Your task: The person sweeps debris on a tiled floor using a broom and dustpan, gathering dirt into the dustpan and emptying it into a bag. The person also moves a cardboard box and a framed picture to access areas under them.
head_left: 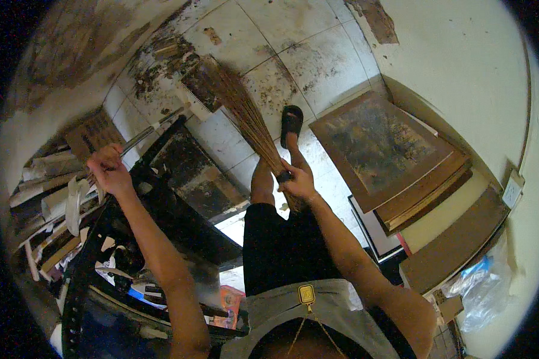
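My right hand (296, 180) is wrapped round the bound end of a stick broom (245, 116), a long bundle of thin brown twigs. The twigs slant away to the far left, their tips down on the dirty tiles. My left hand (109, 167) grips the grey handle of a long-handled dustpan (193, 99), which has a white comb-like toothed edge. Dark debris (161, 84) lies beside the dustpan and the broom tips, scattered along the foot of the wall. The broom partly hides the pan's inside.
A black-framed rack (156, 173) stands left, beside piled paper rolls and boards (54, 185). Framed pictures (389, 149) and boards lean against the right wall, with a clear plastic bag (482, 293) nearby. My sandalled foot (291, 122) stands on stained tiles (317, 66).
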Motion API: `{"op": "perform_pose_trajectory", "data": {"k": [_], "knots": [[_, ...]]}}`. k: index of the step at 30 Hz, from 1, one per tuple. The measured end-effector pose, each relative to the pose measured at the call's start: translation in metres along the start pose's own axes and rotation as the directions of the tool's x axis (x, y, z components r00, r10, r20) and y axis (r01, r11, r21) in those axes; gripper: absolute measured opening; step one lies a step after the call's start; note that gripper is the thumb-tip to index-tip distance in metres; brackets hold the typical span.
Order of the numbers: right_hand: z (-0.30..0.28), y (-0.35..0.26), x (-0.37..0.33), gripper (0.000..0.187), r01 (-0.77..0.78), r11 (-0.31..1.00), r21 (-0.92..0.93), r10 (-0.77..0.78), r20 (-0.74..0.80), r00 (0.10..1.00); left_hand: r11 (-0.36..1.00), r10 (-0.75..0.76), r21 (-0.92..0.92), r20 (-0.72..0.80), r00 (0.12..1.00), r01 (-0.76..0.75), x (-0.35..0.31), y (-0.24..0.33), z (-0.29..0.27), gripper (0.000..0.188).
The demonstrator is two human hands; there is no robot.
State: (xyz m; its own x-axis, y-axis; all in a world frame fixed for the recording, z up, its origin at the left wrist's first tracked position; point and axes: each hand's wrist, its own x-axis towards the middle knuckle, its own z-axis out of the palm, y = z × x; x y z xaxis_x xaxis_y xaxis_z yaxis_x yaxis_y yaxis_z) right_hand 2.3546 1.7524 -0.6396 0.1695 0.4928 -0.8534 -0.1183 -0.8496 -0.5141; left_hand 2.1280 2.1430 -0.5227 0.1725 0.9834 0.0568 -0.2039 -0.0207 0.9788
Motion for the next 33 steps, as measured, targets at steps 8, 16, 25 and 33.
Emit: {"op": "perform_pose_trajectory", "data": {"k": [8, 16, 25, 33], "knots": [[-0.084, 0.06, -0.063, 0.075, 0.127, 0.928, 0.349, 0.088, -0.539, 0.838, 0.973, -0.116, 0.171, -0.211, 0.971, 0.154, -0.001, 0.0, 0.005, 0.039], [-0.003, 0.067, 0.074, 0.04, -0.021, 0.876, 0.482, 0.218, -0.356, 0.909, 0.952, -0.171, 0.219, -0.204, 0.964, 0.215, -0.005, -0.006, 0.012, 0.033], [0.033, 0.018, -0.023, 0.079, -0.048, 0.922, 0.384, 0.038, 0.032, 0.999, 0.944, -0.209, 0.147, -0.43, 0.878, 0.297, -0.011, 0.003, 0.038, 0.027], [-0.1, 0.083, -0.053, 0.078, 0.19, 0.901, 0.39, 0.061, -0.549, 0.834, 0.957, -0.152, 0.193, -0.302, 0.941, 0.216, -0.012, 0.0, 0.021, 0.028]]}}
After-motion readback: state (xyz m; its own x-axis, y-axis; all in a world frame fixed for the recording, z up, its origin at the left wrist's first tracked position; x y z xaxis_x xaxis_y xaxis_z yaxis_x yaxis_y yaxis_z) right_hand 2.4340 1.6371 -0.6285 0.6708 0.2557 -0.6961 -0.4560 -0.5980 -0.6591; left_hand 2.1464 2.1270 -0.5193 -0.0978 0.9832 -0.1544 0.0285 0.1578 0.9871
